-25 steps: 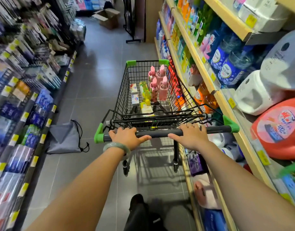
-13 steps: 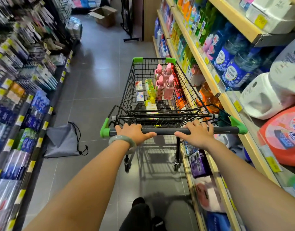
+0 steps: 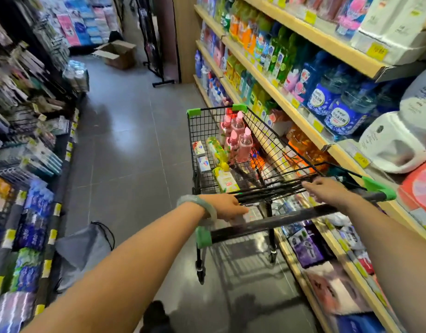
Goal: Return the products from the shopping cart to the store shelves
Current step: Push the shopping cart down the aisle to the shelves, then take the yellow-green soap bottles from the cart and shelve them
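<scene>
The left hand (image 3: 227,206), jade-green bangle (image 3: 199,205) at the wrist, reaches past the black cart handle (image 3: 291,218), fingers open and empty. Pink-capped bottles (image 3: 239,138) stand in the black wire shopping cart (image 3: 202,126). The right hand (image 3: 327,189), fingers loose, rests on the basket's rear wire, likely steadying it beside the wooden store shelves (image 3: 301,114).

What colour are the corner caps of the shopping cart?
Green corner caps on the black shopping cart, seen in the head view.
</scene>
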Motion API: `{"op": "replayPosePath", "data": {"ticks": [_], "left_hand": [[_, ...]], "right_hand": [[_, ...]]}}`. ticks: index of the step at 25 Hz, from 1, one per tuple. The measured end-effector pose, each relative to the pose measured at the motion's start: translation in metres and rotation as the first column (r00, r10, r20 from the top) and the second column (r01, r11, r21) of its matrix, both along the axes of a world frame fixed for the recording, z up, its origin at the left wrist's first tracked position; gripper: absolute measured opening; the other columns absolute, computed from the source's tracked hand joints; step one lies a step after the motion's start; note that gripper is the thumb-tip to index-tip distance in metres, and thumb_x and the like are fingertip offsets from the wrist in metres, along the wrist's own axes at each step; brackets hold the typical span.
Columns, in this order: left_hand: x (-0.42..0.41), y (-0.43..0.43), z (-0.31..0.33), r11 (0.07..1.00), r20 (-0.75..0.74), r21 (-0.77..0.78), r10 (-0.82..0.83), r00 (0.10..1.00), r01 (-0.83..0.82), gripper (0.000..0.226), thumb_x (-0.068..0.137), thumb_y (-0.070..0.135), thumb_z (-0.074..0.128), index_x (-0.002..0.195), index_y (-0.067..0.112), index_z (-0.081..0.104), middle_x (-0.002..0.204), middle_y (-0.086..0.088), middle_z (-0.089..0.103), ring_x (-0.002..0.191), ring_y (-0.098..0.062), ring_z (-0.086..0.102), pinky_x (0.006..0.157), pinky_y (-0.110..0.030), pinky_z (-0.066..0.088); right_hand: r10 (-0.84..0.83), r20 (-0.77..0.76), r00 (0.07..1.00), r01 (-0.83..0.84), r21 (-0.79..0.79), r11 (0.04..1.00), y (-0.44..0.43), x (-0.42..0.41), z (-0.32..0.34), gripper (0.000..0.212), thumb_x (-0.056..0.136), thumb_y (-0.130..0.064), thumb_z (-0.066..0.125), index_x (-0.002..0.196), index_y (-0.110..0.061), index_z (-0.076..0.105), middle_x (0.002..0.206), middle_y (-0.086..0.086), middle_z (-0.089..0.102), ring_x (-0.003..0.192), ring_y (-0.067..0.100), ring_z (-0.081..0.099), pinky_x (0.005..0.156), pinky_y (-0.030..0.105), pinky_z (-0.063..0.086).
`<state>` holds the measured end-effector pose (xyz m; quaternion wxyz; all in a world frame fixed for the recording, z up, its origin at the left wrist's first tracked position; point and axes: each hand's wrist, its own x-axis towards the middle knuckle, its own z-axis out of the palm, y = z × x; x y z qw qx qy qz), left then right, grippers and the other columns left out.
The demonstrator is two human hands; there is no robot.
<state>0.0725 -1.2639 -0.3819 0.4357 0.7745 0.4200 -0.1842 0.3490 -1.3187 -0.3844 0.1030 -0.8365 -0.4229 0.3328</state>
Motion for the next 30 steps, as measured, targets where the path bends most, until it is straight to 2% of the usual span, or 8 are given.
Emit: {"op": "replayPosePath", "data": {"ticks": [2, 6, 10, 15, 19, 23, 25, 30], "left_hand": [[-0.036, 0.033, 0.009, 1.000, 0.071, 0.024, -0.018, 0.997, 0.016, 0.051, 0.096, 0.049, 0.039, 0.109, 0.005, 0.063, 0.109, -0.010, 0.068, 0.096, -0.025, 0.062, 0.090, -0.037, 0.049], [-0.102, 0.100, 0.021, 0.998, 0.057, 0.009, -0.055, 0.997, 0.054, 0.043, 0.097, 0.045, 0.041, 0.102, 0.009, 0.063, 0.103, -0.010, 0.069, 0.089, -0.021, 0.063, 0.072, -0.029, 0.048], [-0.137, 0.164, 0.021, 0.980, 0.028, 0.167, -0.115, 0.993, 0.109, 0.043, 0.098, 0.040, 0.041, 0.104, 0.006, 0.065, 0.108, -0.009, 0.070, 0.101, -0.023, 0.064, 0.096, -0.038, 0.047], [-0.137, 0.250, 0.018, 0.992, 0.209, 0.129, -0.028, 0.978, 0.000, 0.028, 0.096, 0.032, 0.048, 0.097, 0.009, 0.065, 0.104, -0.013, 0.070, 0.093, -0.025, 0.067, 0.092, -0.043, 0.052], [-0.129, 0.360, 0.041, 0.935, 0.088, 0.315, -0.200, 0.976, 0.163, 0.026, 0.095, 0.033, 0.049, 0.092, 0.013, 0.065, 0.099, -0.009, 0.070, 0.091, -0.023, 0.064, 0.092, -0.038, 0.050], [-0.092, 0.472, 0.079, 0.873, 0.085, 0.471, -0.187, 0.979, 0.126, 0.027, 0.097, 0.028, 0.045, 0.087, 0.009, 0.062, 0.094, -0.009, 0.064, 0.089, -0.025, 0.058, 0.087, -0.034, 0.047], [-0.072, 0.512, 0.081, 0.879, 0.017, 0.423, -0.253, 0.967, 0.222, 0.029, 0.097, 0.028, 0.044, 0.095, 0.006, 0.063, 0.095, -0.009, 0.064, 0.087, -0.024, 0.058, 0.085, -0.034, 0.047], [-0.018, 0.589, 0.064, 0.864, -0.124, 0.206, -0.442, 0.888, 0.459, 0.029, 0.099, 0.030, 0.044, 0.103, 0.006, 0.060, 0.097, -0.011, 0.065, 0.078, -0.017, 0.057, 0.081, -0.032, 0.049]], "right_hand": [[-0.143, 0.215, 0.966, 0.116, 0.134, 0.984, 0.008, -0.031, -0.002, 0.030, 0.095, -0.031, 0.050, 0.076, -0.009, 0.054, 0.095, 0.020, 0.066, 0.093, 0.038, 0.059, 0.077, 0.040, 0.043], [-0.218, 0.346, 0.913, 0.133, 0.252, 0.959, 0.041, -0.107, -0.005, 0.034, 0.095, -0.024, 0.046, 0.062, -0.018, 0.045, 0.079, 0.015, 0.054, 0.090, 0.036, 0.054, 0.068, 0.037, 0.038], [-0.186, 0.537, 0.823, 0.074, 0.223, 0.972, 0.077, -0.151, -0.014, 0.024, 0.093, -0.027, 0.045, 0.076, -0.014, 0.056, 0.082, 0.011, 0.060, 0.088, 0.033, 0.053, 0.072, 0.038, 0.042], [-0.269, 0.349, 0.898, 0.159, 0.312, 0.936, 0.144, -0.165, -0.016, 0.025, 0.098, -0.026, 0.044, 0.078, -0.014, 0.054, 0.071, 0.009, 0.057, 0.070, 0.031, 0.054, 0.058, 0.035, 0.040], [-0.327, 0.296, 0.897, 0.232, 0.316, 0.920, 0.228, -0.169, -0.032, 0.024, 0.097, -0.025, 0.043, 0.080, -0.014, 0.054, 0.077, 0.011, 0.061, 0.071, 0.031, 0.054, 0.060, 0.033, 0.040], [-0.312, 0.177, 0.933, 0.261, 0.260, 0.930, 0.323, -0.163, -0.038, 0.022, 0.094, -0.028, 0.046, 0.083, -0.016, 0.061, 0.088, 0.012, 0.066, 0.086, 0.034, 0.062, 0.065, 0.033, 0.041], [-0.292, 0.134, 0.947, 0.264, 0.195, 0.945, 0.362, -0.155, -0.039, 0.024, 0.094, -0.027, 0.045, 0.077, -0.017, 0.059, 0.091, 0.013, 0.066, 0.090, 0.033, 0.062, 0.066, 0.033, 0.040], [-0.299, 0.119, 0.947, 0.294, 0.059, 0.954, 0.422, -0.135, -0.040, 0.027, 0.095, -0.028, 0.046, 0.088, -0.010, 0.064, 0.106, 0.017, 0.069, 0.097, 0.032, 0.063, 0.071, 0.033, 0.043]]}}
